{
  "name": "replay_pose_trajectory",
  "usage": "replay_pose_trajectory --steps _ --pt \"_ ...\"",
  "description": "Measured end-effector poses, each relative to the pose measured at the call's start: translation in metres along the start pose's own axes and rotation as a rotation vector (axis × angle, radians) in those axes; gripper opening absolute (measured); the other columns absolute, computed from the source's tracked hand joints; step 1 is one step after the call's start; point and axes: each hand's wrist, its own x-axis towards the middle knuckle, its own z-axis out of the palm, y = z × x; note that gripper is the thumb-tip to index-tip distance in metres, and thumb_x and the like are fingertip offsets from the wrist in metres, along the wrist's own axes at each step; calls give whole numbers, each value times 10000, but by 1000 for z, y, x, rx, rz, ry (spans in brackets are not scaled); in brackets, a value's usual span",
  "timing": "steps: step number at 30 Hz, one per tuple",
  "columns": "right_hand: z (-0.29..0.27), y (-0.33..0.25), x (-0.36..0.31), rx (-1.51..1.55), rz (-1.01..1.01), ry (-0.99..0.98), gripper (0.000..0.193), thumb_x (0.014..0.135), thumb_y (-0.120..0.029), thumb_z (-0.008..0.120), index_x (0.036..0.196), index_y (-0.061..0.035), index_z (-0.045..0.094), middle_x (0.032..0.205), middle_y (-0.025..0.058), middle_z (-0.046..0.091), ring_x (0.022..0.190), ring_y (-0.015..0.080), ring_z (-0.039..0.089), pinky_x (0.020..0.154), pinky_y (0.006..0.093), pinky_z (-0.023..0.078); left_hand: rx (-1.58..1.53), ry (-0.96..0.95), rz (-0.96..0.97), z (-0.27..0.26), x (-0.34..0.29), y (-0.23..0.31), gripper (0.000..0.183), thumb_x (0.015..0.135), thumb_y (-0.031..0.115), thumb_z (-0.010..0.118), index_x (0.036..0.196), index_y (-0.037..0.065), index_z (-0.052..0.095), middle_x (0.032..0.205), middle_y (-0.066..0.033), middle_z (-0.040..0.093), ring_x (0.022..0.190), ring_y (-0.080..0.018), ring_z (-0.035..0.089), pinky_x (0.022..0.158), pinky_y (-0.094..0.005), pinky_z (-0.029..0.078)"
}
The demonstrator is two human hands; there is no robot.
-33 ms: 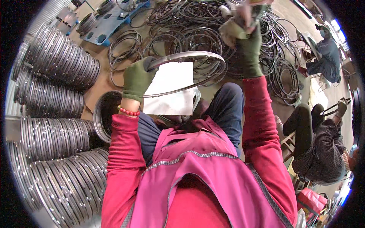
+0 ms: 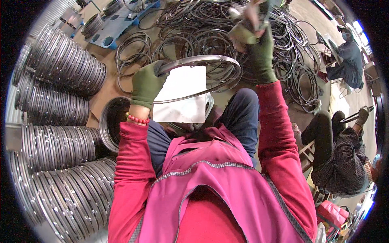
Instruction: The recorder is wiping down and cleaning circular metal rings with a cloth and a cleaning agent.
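My left hand point(image 2: 148, 83), in a green glove, is closed on the left side of a thin dark metal hoop point(image 2: 198, 60) that looks like a wheel rim. The hoop is tilted above my lap, over a white sheet or board point(image 2: 182, 107) between my knees. Raised at the upper right, my right hand point(image 2: 259, 38) also wears a green glove. Motion smears its fingers, and a pale, blurred thing shows beside them; I cannot make out what it is or whether it is gripped. The right hand is apart from the hoop.
Stacks of similar hoops point(image 2: 60, 148) line my left side. Loose hoops point(image 2: 296, 75) lie heaped on the floor ahead and to the right, with a blue pallet point(image 2: 107, 36) at the far left. A person point(image 2: 340, 162) sits close on my right; another point(image 2: 350, 56) is farther off.
My right hand has shifted slightly left and downward. The left hand and the hoop have stayed in place. The seated person's hand on the right has moved a little.
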Motion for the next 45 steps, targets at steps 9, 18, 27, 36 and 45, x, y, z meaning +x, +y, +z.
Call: replay_pose_trajectory --steps 9,18,27,36,45 --pt "17 -32 -45 -520 -167 -711 861 617 -332 740 1344 -93 346 1351 169 375 1221 353 385 1009 424 307 -9 37 -14 -4 -4 -11 202 726 270 639 883 144 659 770 -134 624 725 -334 604 599 -405 476" --pt "7 -18 -37 -481 -86 -655 733 659 -337 747 1233 -6 436 1197 203 501 1110 340 489 935 392 390 26 37 -9 -12 11 14 217 727 240 645 900 110 665 794 -145 642 747 -325 623 626 -394 495" --pt "0 10 -52 112 300 -305 563 700 -115 719 1199 -16 478 1099 76 573 992 169 544 872 301 432 -83 -135 -104 -9 9 23 285 730 356 671 919 144 656 798 -112 647 746 -287 632 628 -363 490" --pt "-32 23 -66 -333 593 -530 524 657 -254 738 1113 -93 538 923 112 646 805 249 630 693 344 498 -165 -89 -119 1 30 -9 346 733 364 656 972 119 611 774 -148 628 724 -335 610 620 -404 470" --pt "60 -17 -104 -258 639 -762 627 666 -33 662 1240 -105 421 785 17 570 618 89 540 519 258 464 -82 30 -13 6 10 38 500 699 496 663 1005 115 562 769 -160 627 718 -356 616 591 -426 478"
